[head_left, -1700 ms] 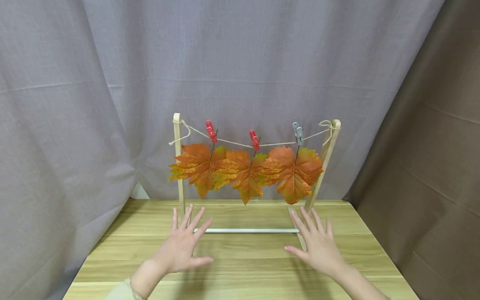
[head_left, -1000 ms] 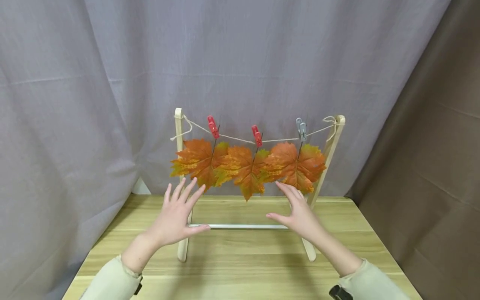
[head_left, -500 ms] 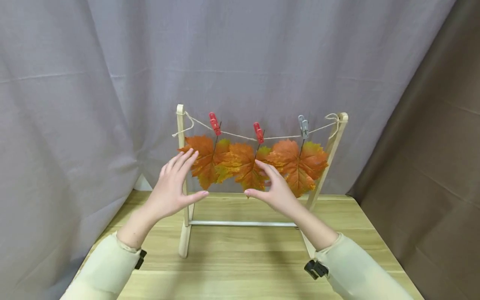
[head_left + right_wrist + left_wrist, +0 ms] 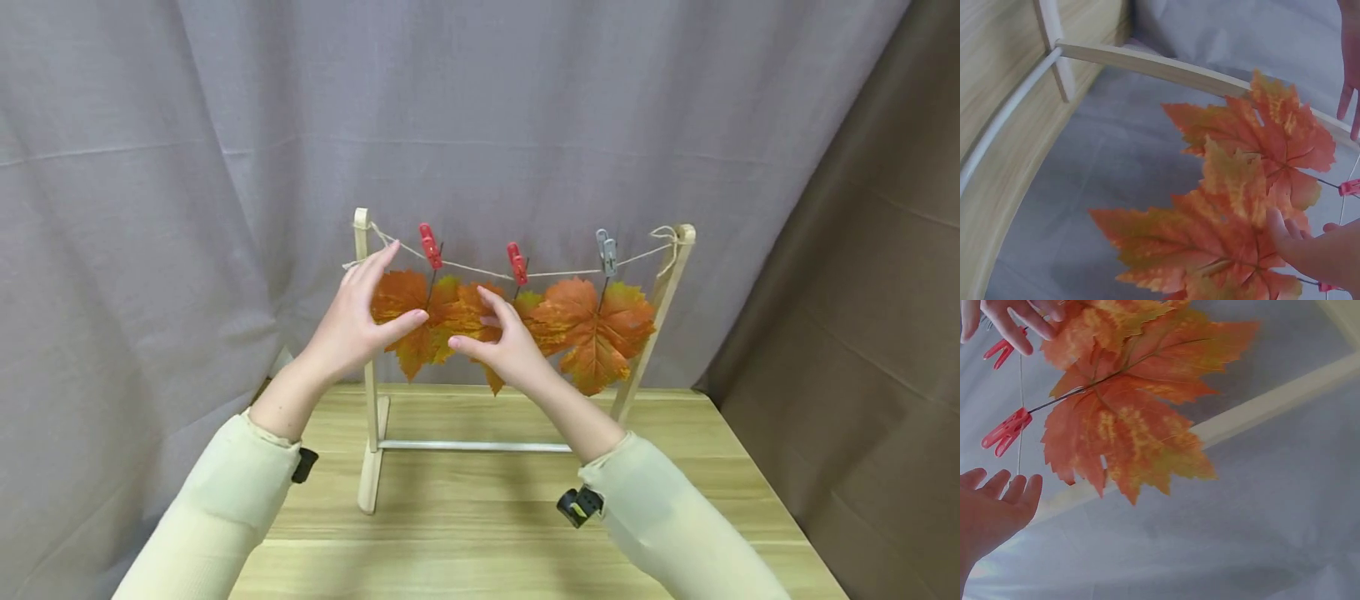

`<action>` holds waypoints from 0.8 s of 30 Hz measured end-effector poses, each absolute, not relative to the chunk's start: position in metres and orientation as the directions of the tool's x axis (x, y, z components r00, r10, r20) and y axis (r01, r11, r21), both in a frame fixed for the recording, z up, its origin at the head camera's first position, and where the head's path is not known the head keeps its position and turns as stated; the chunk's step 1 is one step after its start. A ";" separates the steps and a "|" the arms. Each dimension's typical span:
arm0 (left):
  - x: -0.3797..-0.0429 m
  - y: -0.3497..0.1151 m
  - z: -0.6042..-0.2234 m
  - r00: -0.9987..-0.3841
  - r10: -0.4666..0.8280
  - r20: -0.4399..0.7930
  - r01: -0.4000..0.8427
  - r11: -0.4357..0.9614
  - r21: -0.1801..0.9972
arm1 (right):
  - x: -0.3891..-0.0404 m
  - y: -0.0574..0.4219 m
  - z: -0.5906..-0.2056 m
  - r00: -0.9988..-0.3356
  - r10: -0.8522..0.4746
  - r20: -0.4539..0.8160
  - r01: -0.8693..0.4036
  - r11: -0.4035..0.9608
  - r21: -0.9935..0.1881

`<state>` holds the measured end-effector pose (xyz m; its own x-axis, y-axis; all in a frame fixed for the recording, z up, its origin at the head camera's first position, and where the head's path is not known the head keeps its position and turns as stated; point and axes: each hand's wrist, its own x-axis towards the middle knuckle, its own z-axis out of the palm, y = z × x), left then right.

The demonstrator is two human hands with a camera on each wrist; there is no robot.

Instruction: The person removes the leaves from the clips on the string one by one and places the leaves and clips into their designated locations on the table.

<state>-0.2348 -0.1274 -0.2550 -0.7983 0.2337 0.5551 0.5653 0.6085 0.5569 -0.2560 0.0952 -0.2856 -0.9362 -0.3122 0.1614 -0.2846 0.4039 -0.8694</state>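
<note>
holding left hand point(image 4: 356, 321) raised beside the left leaf point(image 4: 402, 293), keeping thumb and fingers apart, gripping nothing. holding right hand point(image 4: 512, 343) lower and further right, spreading thumb from curved fingers, also gripping nothing. keeping the two hands apart. overlapping the middle leaf point(image 4: 467, 310) with the right hand; not telling whether touching.

versus half a second ago: lifting both hands, shifting the right one leftward, bringing the left one's fingertips up near string height. not seeing any clear shift in leaves or clips. judging: putting the left red clip point(image 4: 431, 247) and its leaf in closer reach, but releasing nothing so far.

moving outward: hanging all three leaves from the string point(image 4: 480, 271), counting the right leaf point(image 4: 597, 333); pinning with the left red clip, middle red clip point(image 4: 517, 262) and grey clip point(image 4: 608, 254). stretching string between left post point(image 4: 371, 408) and right post point(image 4: 664, 292); bracing below with a white rod point(image 4: 472, 447). standing the frame on the wooden table point(image 4: 420, 550), backing with grey curtain point(image 4: 480, 100).

comparing views: in left wrist, showing a gap between left hand and left red clip, hard to judge from head. in right wrist, showing the right thumb over the middle leaf, plus the rod meeting the left post's foot; missing the grey clip and right post, both showing in head.
</note>
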 end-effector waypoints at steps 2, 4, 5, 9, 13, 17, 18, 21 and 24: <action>-0.238 -0.125 -0.250 -0.800 0.225 0.556 0.563 0.600 0.568 | -0.258 0.092 -0.283 -0.939 -0.304 0.163 -0.282 0.406 -0.869; -0.241 -0.124 -0.245 -0.808 0.214 0.549 0.554 0.596 0.582 | -0.261 0.089 -0.282 -0.940 -0.299 0.164 -0.279 0.400 -0.873; -0.243 -0.123 -0.244 -0.812 0.210 0.545 0.549 0.593 0.589 | -0.262 0.087 -0.281 -0.942 -0.294 0.163 -0.275 0.396 -0.876; -0.249 -0.121 -0.237 -0.836 0.187 0.516 0.517 0.584 0.626 | -0.265 0.079 -0.278 -0.948 -0.276 0.161 -0.259 0.369 -0.893; -0.256 -0.118 -0.230 -0.863 0.158 0.480 0.482 0.542 0.688 | -0.270 0.071 -0.274 -0.959 -0.241 0.151 -0.230 0.341 -0.911; -0.261 -0.114 -0.222 -0.883 0.140 0.449 0.450 0.527 0.721 | -0.274 0.063 -0.271 -0.965 -0.222 0.136 -0.204 0.320 -0.925; -0.262 -0.113 -0.221 -0.887 0.139 0.440 0.441 0.535 0.720 | -0.275 0.061 -0.271 -0.966 -0.219 0.138 -0.204 0.318 -0.926; -0.265 -0.111 -0.218 -0.899 0.148 0.412 0.421 0.545 0.725 | -0.278 0.057 -0.269 -0.969 -0.203 0.141 -0.200 0.308 -0.930; -0.268 -0.109 -0.217 -0.908 0.146 0.393 0.406 0.537 0.739 | -0.279 0.054 -0.269 -0.972 -0.184 0.149 -0.198 0.287 -0.937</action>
